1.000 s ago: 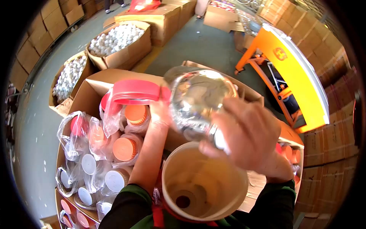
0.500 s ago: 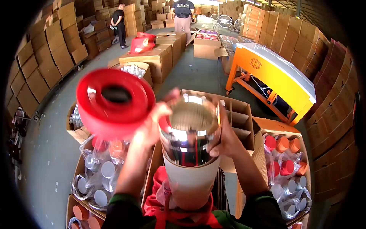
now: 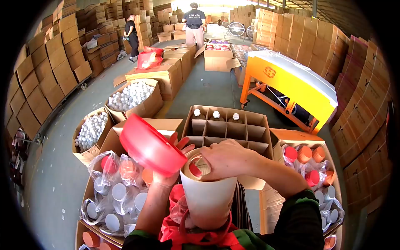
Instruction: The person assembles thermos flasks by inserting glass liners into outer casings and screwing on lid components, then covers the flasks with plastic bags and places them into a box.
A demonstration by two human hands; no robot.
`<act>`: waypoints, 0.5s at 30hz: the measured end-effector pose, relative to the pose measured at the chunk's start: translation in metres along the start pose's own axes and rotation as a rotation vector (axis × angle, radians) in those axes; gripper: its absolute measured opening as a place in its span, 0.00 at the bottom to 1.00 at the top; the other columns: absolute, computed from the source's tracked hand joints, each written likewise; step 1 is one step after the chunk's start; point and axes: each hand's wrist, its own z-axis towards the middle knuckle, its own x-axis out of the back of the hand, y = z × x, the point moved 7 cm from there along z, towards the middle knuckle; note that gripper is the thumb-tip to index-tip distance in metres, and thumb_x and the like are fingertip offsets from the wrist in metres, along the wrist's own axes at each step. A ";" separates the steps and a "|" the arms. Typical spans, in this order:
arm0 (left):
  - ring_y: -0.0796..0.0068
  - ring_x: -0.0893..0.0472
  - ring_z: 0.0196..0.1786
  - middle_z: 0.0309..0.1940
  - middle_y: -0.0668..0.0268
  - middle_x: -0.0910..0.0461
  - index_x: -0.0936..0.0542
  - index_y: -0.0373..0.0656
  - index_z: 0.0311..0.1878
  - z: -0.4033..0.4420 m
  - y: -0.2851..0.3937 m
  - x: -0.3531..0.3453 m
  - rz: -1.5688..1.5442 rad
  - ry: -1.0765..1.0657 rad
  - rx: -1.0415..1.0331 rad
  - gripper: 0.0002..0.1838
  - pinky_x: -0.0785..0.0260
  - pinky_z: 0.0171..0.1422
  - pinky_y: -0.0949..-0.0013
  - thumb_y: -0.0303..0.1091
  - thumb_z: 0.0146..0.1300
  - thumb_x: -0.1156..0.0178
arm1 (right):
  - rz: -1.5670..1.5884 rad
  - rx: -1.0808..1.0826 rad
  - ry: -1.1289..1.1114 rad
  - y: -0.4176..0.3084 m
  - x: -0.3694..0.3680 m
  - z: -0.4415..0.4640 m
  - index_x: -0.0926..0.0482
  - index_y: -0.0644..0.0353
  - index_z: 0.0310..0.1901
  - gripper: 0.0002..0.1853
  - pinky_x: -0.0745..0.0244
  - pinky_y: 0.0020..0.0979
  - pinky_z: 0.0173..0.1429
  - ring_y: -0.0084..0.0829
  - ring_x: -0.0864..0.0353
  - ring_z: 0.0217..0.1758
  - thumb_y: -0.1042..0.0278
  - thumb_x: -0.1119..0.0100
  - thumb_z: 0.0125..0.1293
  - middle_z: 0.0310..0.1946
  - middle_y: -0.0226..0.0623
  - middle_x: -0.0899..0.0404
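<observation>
A white cylindrical casing [image 3: 208, 200] stands upright close to my body, over a red apron. My right hand [image 3: 227, 160] reaches over its top, fingers bent down into the opening around a shiny part; the fingertips are hidden inside. To the left, a red plastic ring-shaped piece [image 3: 148, 143] rests tilted on my left hand [image 3: 168, 177], whose fingers show spread behind it beside the casing's rim. Beyond my hands is a divided carton [image 3: 227, 135] with silver-topped bottles [image 3: 216, 116] in its back row.
Cartons of bagged cups with orange, red and grey lids [image 3: 118, 191] [image 3: 312, 178] flank me. Boxes of small white pieces [image 3: 130, 96] stand front left. An orange-framed table [image 3: 291, 83] is at the right. Two people [image 3: 194, 25] [image 3: 131, 37] are farther back.
The shiny metal vessel has gone down into the casing, and my right hand has moved over its top. The red piece has shifted right and tipped. The view has moved slightly.
</observation>
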 end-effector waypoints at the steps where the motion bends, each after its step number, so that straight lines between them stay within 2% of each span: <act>1: 0.49 0.30 0.61 0.58 0.54 0.28 0.34 0.40 0.63 0.000 0.007 -0.001 0.022 0.061 -0.095 0.30 0.39 0.66 0.45 0.46 0.62 0.44 | 0.005 -0.002 -0.003 0.000 -0.003 0.005 0.27 0.62 0.45 0.34 0.26 0.42 0.45 0.47 0.19 0.38 0.36 0.41 0.51 0.34 0.46 0.19; 3: 0.55 0.29 0.62 0.60 0.56 0.29 0.34 0.42 0.63 0.006 0.012 0.018 -0.051 0.069 0.036 0.28 0.38 0.67 0.47 0.39 0.60 0.45 | -0.083 -0.018 0.024 0.009 -0.010 0.020 0.27 0.65 0.43 0.35 0.26 0.42 0.45 0.48 0.19 0.38 0.34 0.44 0.53 0.33 0.50 0.20; 4: 0.58 0.29 0.62 0.60 0.57 0.29 0.35 0.43 0.64 0.012 0.018 0.037 -0.078 0.220 0.035 0.28 0.36 0.66 0.48 0.34 0.57 0.47 | -0.084 -0.044 -0.034 0.017 -0.013 0.028 0.27 0.63 0.43 0.33 0.25 0.44 0.45 0.48 0.19 0.40 0.34 0.47 0.55 0.34 0.49 0.19; 5: 0.59 0.28 0.61 0.58 0.59 0.27 0.34 0.44 0.63 0.020 0.029 0.051 0.036 0.328 -0.025 0.27 0.35 0.65 0.49 0.33 0.58 0.47 | -0.047 -0.033 -0.063 0.031 -0.021 0.041 0.27 0.61 0.46 0.31 0.26 0.45 0.46 0.49 0.19 0.41 0.37 0.47 0.57 0.36 0.48 0.19; 6: 0.62 0.27 0.60 0.58 0.58 0.28 0.35 0.42 0.64 0.022 0.044 0.037 0.236 0.461 -0.104 0.24 0.32 0.65 0.54 0.30 0.63 0.54 | -0.013 -0.074 -0.131 0.042 -0.023 0.044 0.26 0.59 0.48 0.30 0.26 0.45 0.47 0.49 0.20 0.43 0.37 0.47 0.58 0.38 0.47 0.20; 7: 0.63 0.25 0.57 0.56 0.58 0.27 0.35 0.45 0.64 0.034 0.053 0.052 0.292 0.462 -0.183 0.22 0.28 0.60 0.57 0.28 0.65 0.55 | 0.043 -0.038 -0.095 0.046 -0.015 0.041 0.25 0.57 0.49 0.29 0.26 0.42 0.48 0.46 0.20 0.45 0.39 0.46 0.58 0.39 0.49 0.20; 8: 0.64 0.25 0.56 0.55 0.58 0.27 0.36 0.46 0.64 0.043 0.060 0.064 0.389 0.428 -0.212 0.23 0.27 0.58 0.58 0.25 0.65 0.55 | 0.107 0.038 -0.009 0.065 -0.018 0.050 0.24 0.59 0.48 0.24 0.26 0.36 0.49 0.38 0.19 0.45 0.46 0.44 0.61 0.38 0.44 0.19; 9: 0.64 0.25 0.57 0.56 0.59 0.27 0.35 0.47 0.63 0.050 0.064 0.060 0.423 0.333 -0.309 0.23 0.27 0.57 0.59 0.22 0.64 0.55 | 0.563 0.094 0.242 0.098 -0.026 0.060 0.23 0.60 0.47 0.18 0.26 0.30 0.48 0.27 0.21 0.43 0.54 0.43 0.64 0.38 0.36 0.19; 10: 0.65 0.26 0.57 0.56 0.60 0.28 0.35 0.49 0.64 0.052 0.064 0.057 0.501 0.336 -0.282 0.25 0.28 0.59 0.61 0.20 0.64 0.55 | 0.760 -0.035 0.517 0.109 -0.012 0.047 0.24 0.60 0.48 0.15 0.27 0.27 0.49 0.21 0.23 0.44 0.59 0.44 0.66 0.38 0.30 0.20; 11: 0.66 0.27 0.58 0.57 0.62 0.29 0.35 0.50 0.64 0.056 0.056 0.052 0.428 0.249 -0.264 0.26 0.29 0.60 0.62 0.20 0.63 0.51 | 0.755 0.038 0.689 0.136 -0.017 0.054 0.25 0.58 0.51 0.17 0.28 0.27 0.52 0.22 0.24 0.46 0.55 0.47 0.67 0.44 0.30 0.21; 12: 0.67 0.28 0.59 0.58 0.63 0.29 0.36 0.50 0.64 0.056 0.046 0.043 0.513 0.136 -0.179 0.28 0.31 0.62 0.64 0.20 0.61 0.47 | 0.974 0.024 0.705 0.146 -0.021 0.054 0.26 0.59 0.53 0.21 0.29 0.27 0.53 0.22 0.25 0.48 0.51 0.52 0.69 0.48 0.31 0.23; 13: 0.70 0.31 0.62 0.59 0.64 0.30 0.35 0.50 0.64 0.056 0.033 0.031 0.572 -0.018 -0.131 0.29 0.36 0.65 0.63 0.27 0.59 0.39 | 1.385 0.059 0.759 0.148 -0.031 0.061 0.25 0.63 0.51 0.21 0.27 0.27 0.47 0.25 0.23 0.41 0.53 0.48 0.66 0.44 0.31 0.22; 15: 0.69 0.32 0.62 0.59 0.62 0.31 0.35 0.47 0.64 0.050 0.003 0.010 0.490 -0.233 -0.003 0.31 0.41 0.68 0.62 0.43 0.59 0.36 | 1.648 0.050 0.694 0.132 -0.048 0.060 0.22 0.65 0.47 0.24 0.27 0.27 0.47 0.27 0.22 0.42 0.48 0.46 0.65 0.42 0.34 0.21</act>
